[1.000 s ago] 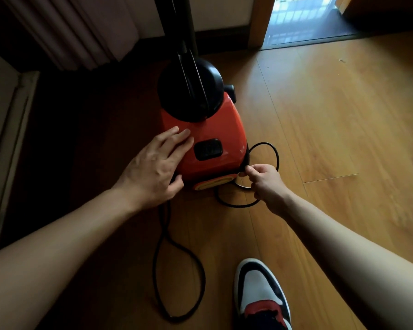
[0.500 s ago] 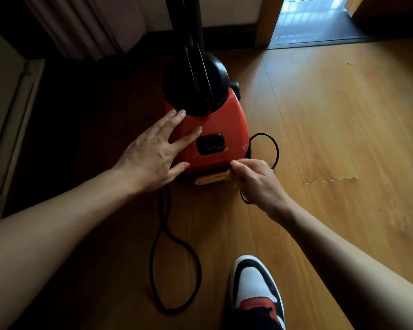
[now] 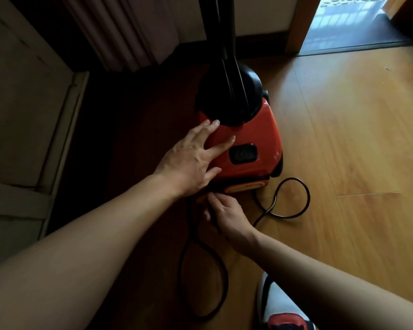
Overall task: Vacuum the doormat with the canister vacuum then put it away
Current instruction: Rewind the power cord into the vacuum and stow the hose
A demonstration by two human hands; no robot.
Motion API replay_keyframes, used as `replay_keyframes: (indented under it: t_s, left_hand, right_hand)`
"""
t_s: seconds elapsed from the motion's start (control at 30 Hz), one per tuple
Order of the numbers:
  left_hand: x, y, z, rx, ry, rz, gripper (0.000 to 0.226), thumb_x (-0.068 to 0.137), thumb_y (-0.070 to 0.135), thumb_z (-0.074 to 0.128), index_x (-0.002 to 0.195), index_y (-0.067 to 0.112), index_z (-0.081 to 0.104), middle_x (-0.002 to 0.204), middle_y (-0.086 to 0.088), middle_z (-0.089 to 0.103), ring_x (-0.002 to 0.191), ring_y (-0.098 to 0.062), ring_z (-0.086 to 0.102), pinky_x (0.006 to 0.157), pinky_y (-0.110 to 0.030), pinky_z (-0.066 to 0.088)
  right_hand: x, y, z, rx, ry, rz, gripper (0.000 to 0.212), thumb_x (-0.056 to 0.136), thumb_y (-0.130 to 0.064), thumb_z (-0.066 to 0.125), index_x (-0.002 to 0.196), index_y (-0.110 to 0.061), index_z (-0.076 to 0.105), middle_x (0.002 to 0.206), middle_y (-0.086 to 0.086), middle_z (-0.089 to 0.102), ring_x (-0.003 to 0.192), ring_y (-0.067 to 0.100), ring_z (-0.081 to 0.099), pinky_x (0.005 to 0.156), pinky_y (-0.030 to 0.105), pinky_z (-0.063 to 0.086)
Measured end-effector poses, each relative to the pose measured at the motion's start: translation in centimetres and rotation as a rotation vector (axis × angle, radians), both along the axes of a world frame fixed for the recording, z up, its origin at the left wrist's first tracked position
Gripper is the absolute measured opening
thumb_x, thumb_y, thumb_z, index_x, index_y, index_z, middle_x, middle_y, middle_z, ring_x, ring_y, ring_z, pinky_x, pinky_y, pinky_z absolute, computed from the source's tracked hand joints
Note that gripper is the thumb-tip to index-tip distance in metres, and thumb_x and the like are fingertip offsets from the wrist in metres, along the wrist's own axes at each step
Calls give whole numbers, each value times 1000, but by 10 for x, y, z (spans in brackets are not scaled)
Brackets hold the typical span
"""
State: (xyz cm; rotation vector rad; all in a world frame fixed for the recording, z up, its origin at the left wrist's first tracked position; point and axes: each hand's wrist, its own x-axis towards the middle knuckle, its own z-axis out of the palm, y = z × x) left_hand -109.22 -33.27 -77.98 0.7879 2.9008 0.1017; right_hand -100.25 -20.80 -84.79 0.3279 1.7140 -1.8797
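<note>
No lettering can be read; marks on the orange vacuum's black panel are too blurred.

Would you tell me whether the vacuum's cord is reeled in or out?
Out: the cord lies in loose loops on the floor.

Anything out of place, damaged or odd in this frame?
Only the black power cord lies loose: one loop on the floor right of the orange vacuum, another trailing toward the shoe. The right hand grips it; the left hand rests on the vacuum. No damage visible.

Both forearms bare; one foot wears a white, black and red sneaker
</note>
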Motion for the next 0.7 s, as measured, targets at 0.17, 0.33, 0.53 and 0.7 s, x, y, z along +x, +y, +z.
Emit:
replay_keyframes:
  t_s: [0.17, 0.33, 0.53, 0.7]
  left_hand:
    - [5, -1, -10, 61, 31, 5, 72, 96, 42, 55, 155, 40, 13, 164, -2, -5, 152, -19, -6, 115, -29, 4]
    - [2, -5, -16, 92, 31, -8, 75, 91, 37, 64, 153, 37, 22, 165, -4, 1, 152, -21, -1, 120, -33, 9]
    - [-1, -9, -18, 125, 44, -20, 77, 85, 34, 72, 151, 35, 31, 164, -7, 8, 152, -24, 4, 122, -42, 17]
    - [-2, -11, -18, 106, 56, -36, 79, 83, 34, 73, 151, 35, 31, 164, -8, 9, 152, -24, 6, 120, -42, 17]
  right_hand:
    - [-11, -1, -38, 22, -216, -30, 44, 107, -44, 36, 87, -10, 56, 57, 1, 48, 40, 12, 42, 38, 24, 32]
    - [-16, 48, -60, 129, -256, -85, 38, 105, -40, 46, 90, -6, 54, 57, 0, 44, 41, 11, 38, 38, 23, 29]
    - [-29, 111, -52, 192, -178, 20, 21, 103, -21, 54, 110, -5, 66, 73, -2, 54, 50, 7, 41, 42, 21, 28]
    - [-54, 145, -44, 789, 138, 359, 25, 102, -26, 55, 92, -12, 72, 84, 3, 71, 69, 16, 65, 62, 36, 52]
